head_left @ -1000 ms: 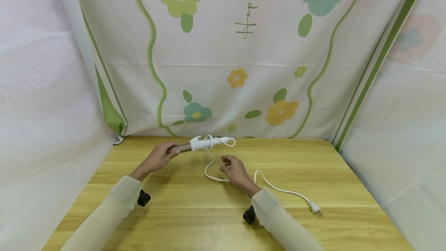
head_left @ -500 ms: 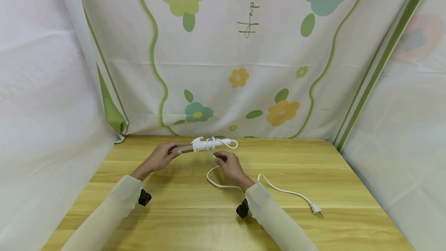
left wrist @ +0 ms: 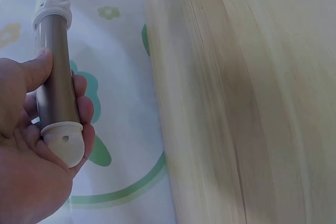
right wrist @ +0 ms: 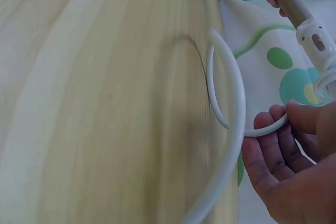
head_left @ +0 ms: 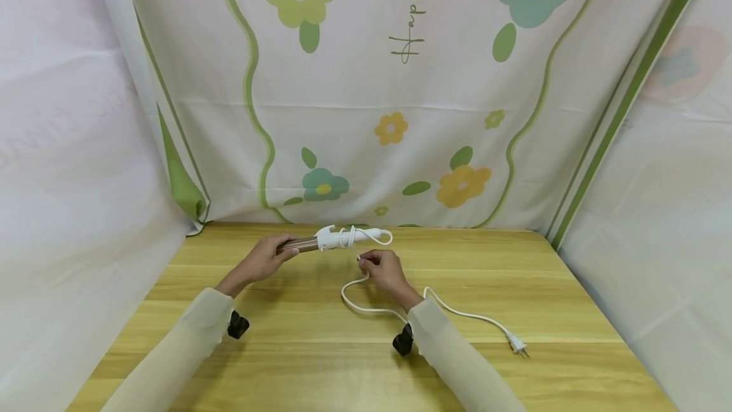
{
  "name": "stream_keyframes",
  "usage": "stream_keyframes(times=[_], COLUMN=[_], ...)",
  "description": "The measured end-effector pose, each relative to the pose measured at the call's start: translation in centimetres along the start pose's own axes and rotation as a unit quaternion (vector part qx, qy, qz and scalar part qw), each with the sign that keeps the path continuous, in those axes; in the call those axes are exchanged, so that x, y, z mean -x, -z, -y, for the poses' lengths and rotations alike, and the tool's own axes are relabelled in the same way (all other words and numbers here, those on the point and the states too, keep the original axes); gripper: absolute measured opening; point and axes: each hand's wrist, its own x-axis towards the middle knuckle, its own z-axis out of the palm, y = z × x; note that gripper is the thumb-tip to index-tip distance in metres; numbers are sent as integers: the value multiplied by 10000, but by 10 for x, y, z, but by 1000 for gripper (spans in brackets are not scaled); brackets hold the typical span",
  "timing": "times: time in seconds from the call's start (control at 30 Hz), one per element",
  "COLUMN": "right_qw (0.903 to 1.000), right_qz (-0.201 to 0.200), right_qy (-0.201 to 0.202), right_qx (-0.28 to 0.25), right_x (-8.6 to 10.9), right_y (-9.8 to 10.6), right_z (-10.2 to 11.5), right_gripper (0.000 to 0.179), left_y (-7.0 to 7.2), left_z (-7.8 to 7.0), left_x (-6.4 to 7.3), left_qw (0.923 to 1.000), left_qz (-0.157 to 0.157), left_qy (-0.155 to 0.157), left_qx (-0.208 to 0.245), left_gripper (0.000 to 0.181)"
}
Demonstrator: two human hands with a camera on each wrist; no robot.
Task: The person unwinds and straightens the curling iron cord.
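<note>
A curling iron (head_left: 337, 238) with a bronze barrel and white handle is held raised over the far part of the table. My left hand (head_left: 264, 259) grips it by the barrel (left wrist: 52, 77), thumb on one side and fingers round the other, close to the white tip (left wrist: 65, 142). White cord (right wrist: 233, 87) is looped round the handle. Just below the handle, my right hand (head_left: 387, 270) pinches the cord between thumb and fingertips, as the right wrist view shows. From there the cord curves down over the table and passes behind my right wrist.
The cord's two-pin plug (head_left: 516, 343) lies on the right side of the wooden table (head_left: 309, 361). A flower-printed curtain (head_left: 343, 81) hangs right behind the table's far edge, and white fabric walls (head_left: 657, 208) stand at both sides.
My right hand first moved toward the handle and took the cord, then drew back slightly to the right with it. An extra turn of cord now shows on the handle. My left hand stays put.
</note>
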Motion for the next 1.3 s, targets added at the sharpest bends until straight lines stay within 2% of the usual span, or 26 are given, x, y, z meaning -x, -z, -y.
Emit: stream_keyframes(times=[0.2, 0.37, 0.47, 0.7, 0.83, 1.0, 1.3], right_qw=[9980, 9944, 9933, 9933, 9948, 9954, 9836], right_qz=[-590, -1017, -1114, -1108, -881, -310, 763], right_qy=[-171, -199, -103, 250, 514, 760, 875], right_qx=[-140, -192, -306, -212, -18, 497, 1382], right_x=[-5, -9, -10, -10, -7, -3, 2], right_y=[13, 27, 35, 55, 68, 83, 98], right_z=[3, 6, 8, 11, 17, 23, 26], right_gripper=[19, 12, 14, 17, 17, 18, 12], left_y=[3, 4, 5, 7, 7, 8, 11], left_z=[4, 7, 7, 8, 10, 11, 8], left_x=[3, 6, 7, 9, 9, 10, 9], left_qw=[9998, 9996, 9995, 9995, 9994, 9996, 9997], left_qz=[120, 277, 313, 296, 277, 125, -11], left_qy=[39, 20, 16, 87, 191, 189, 200], left_qx=[148, 83, 47, -9, -63, -192, -158], left_gripper=[28, 31, 31, 36, 35, 34, 33])
